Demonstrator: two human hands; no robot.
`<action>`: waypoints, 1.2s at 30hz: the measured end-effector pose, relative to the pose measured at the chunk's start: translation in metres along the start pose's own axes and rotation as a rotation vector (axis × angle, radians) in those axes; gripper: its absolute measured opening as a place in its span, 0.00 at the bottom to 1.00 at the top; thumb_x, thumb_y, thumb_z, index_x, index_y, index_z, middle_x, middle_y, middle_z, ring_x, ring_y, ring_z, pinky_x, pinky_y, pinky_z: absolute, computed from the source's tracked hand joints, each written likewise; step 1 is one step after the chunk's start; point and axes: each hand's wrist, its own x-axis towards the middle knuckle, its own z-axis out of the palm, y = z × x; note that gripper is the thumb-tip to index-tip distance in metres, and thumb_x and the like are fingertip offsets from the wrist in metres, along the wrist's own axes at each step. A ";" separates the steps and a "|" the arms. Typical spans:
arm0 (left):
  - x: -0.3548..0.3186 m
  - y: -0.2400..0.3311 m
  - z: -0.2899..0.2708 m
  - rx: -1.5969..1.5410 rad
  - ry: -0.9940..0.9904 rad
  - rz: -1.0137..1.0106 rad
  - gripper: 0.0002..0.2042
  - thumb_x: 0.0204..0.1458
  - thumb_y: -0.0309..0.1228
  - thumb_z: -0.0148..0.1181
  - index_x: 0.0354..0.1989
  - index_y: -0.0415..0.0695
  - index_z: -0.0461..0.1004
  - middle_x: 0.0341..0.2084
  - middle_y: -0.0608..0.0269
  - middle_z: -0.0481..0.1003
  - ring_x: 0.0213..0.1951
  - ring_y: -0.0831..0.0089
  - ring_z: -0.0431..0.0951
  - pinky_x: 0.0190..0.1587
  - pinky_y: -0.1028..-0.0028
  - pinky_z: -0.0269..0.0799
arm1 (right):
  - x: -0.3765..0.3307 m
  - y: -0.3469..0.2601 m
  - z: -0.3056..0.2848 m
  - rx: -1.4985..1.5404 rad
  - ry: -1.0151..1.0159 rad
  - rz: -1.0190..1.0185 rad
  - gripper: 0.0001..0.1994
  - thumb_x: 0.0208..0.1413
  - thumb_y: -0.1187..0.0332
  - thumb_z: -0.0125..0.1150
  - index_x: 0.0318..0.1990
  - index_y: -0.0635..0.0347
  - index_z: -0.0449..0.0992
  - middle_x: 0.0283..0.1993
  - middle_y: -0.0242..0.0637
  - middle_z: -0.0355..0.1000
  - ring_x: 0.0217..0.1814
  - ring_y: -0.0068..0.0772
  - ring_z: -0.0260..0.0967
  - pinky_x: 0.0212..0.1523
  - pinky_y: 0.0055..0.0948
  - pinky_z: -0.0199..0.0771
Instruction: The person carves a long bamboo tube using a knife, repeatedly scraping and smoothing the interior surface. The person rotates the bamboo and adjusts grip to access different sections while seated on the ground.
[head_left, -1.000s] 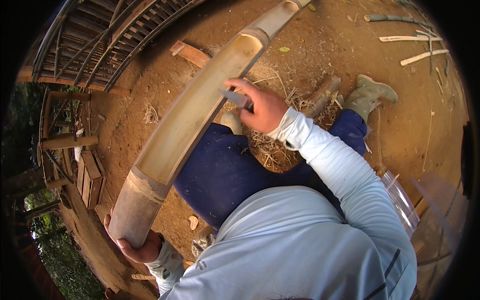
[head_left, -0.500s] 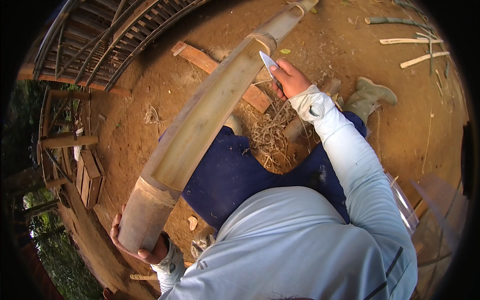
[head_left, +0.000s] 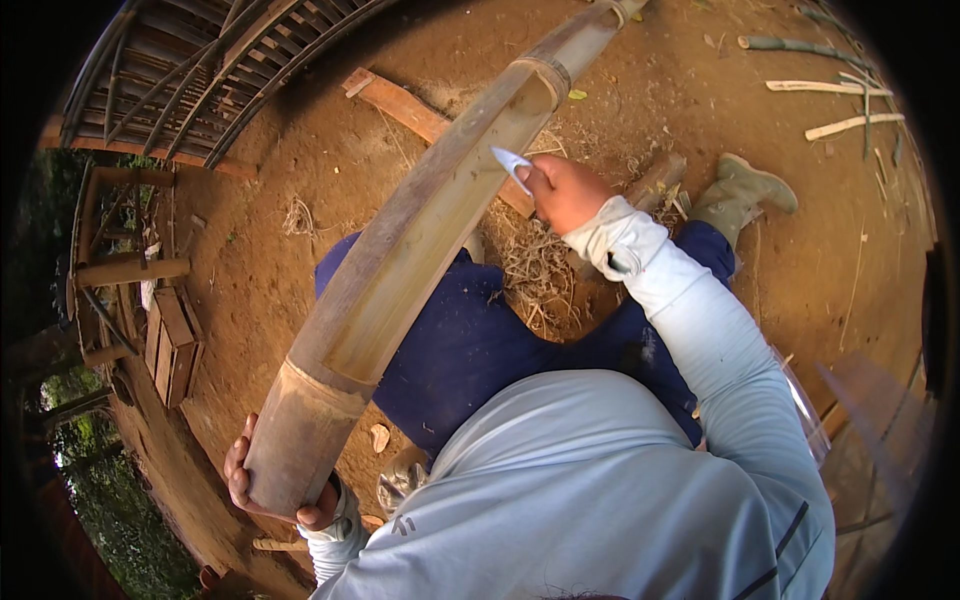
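A long, thick bamboo pole (head_left: 420, 255) runs slantwise from the lower left to the top, with a long opening along its side that bares the pale hollow inside. At its near end my left hand (head_left: 239, 470) is wrapped around it, fingers on the far side and thumb underneath. My right hand (head_left: 572, 192) is closed on a knife (head_left: 511, 166), whose handle is hidden in the fist. The short pointed blade lies over the edge of the bamboo's opening; whether it touches cannot be told. The pole passes over my left leg, in blue trousers (head_left: 440, 340).
Fibrous shavings (head_left: 535, 270) and a short log (head_left: 655, 182) lie between my legs. Beneath the pole is a reddish plank (head_left: 400, 105). A slatted bamboo bench (head_left: 190, 80) stands at upper left, a wooden box (head_left: 173, 345) at left. Cut sticks (head_left: 825, 88) lie at upper right.
My right hand and the knife have moved left and nearer to me along the bamboo's opening. The pole has shifted slightly right, and my left hand still grips its end.
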 end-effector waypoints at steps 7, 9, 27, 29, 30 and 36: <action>0.001 -0.003 0.001 0.004 -0.007 0.018 0.41 0.45 0.63 0.65 0.61 0.50 0.61 0.56 0.49 0.64 0.57 0.42 0.71 0.62 0.42 0.66 | 0.028 0.020 -0.006 -0.033 0.220 0.074 0.19 0.66 0.55 0.49 0.37 0.63 0.76 0.29 0.55 0.74 0.31 0.58 0.72 0.33 0.49 0.69; 0.000 -0.002 0.002 -0.007 0.008 -0.006 0.41 0.45 0.63 0.65 0.61 0.50 0.61 0.56 0.49 0.64 0.56 0.42 0.71 0.62 0.42 0.66 | 0.007 0.008 0.006 -0.016 0.180 0.050 0.19 0.66 0.55 0.49 0.36 0.64 0.76 0.29 0.54 0.73 0.30 0.57 0.72 0.33 0.49 0.69; 0.002 -0.001 0.004 -0.039 -0.013 0.003 0.39 0.47 0.60 0.64 0.62 0.49 0.61 0.56 0.49 0.64 0.57 0.42 0.70 0.62 0.41 0.67 | 0.005 -0.001 0.005 0.058 0.136 0.050 0.17 0.66 0.57 0.50 0.35 0.63 0.76 0.26 0.51 0.73 0.26 0.53 0.71 0.32 0.47 0.69; 0.000 -0.002 0.002 -0.032 -0.014 0.005 0.39 0.47 0.60 0.64 0.62 0.49 0.61 0.56 0.49 0.64 0.58 0.42 0.70 0.62 0.41 0.66 | -0.016 -0.009 0.016 0.052 0.111 -0.019 0.17 0.66 0.58 0.51 0.35 0.64 0.76 0.26 0.51 0.73 0.26 0.52 0.71 0.32 0.46 0.69; 0.001 -0.002 0.003 -0.031 -0.013 0.004 0.39 0.47 0.60 0.64 0.62 0.49 0.61 0.56 0.49 0.64 0.58 0.42 0.70 0.63 0.41 0.66 | -0.025 -0.010 0.022 0.028 0.067 -0.093 0.16 0.66 0.59 0.51 0.36 0.64 0.76 0.26 0.51 0.73 0.26 0.52 0.70 0.32 0.46 0.69; -0.001 -0.002 0.000 -0.059 -0.009 -0.030 0.40 0.46 0.60 0.65 0.62 0.49 0.61 0.56 0.49 0.64 0.58 0.42 0.70 0.63 0.41 0.65 | -0.010 0.002 0.022 0.112 0.131 0.021 0.17 0.67 0.59 0.50 0.35 0.64 0.74 0.27 0.53 0.72 0.27 0.53 0.70 0.30 0.47 0.67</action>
